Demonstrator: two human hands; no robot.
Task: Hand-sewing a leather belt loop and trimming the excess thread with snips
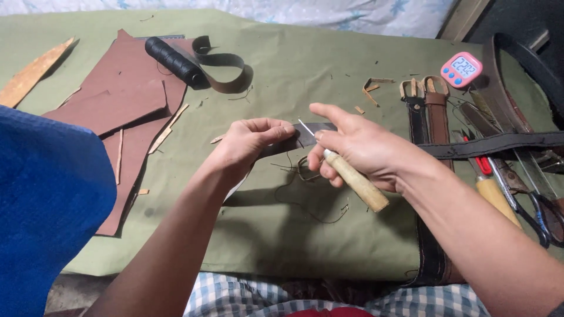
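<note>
— hands first: what does each one hold?

— left hand (249, 144) is closed in a pinch on the near end of a dark leather strip (302, 136). right hand (352, 149) is closed around an awl (346, 176) with a pale wooden handle; the thin metal point goes up and to the left and meets the strip just beside the left fingertips.

— where is the strip, and how does it lie?

— it is lifted a little above the green tabletop (294, 64), between the two hands, near the middle of the view. its long axis runs left to right, slightly rising to the right. the right part is hidden behind the right hand, so i cannot tell where it ends.

— which hand is nearer to the working spot?

— both are very near. the left fingers touch the strip at that place, and the awl tip comes from the right side, with the handle slanting down toward the person.

— anything under the hands?

— yes, a dark thread (311, 205) lies in loose curves on the tabletop, and a small metal buckle (305, 170) is just below the right fingers.

— and around?

— to the left, brown leather sheets (117, 105) and a black spool of thread (173, 58). to the right, two belts (426, 111), a pink timer (461, 69), a black strap (499, 144) and some scissors (531, 199), all well apart from the strip.
</note>
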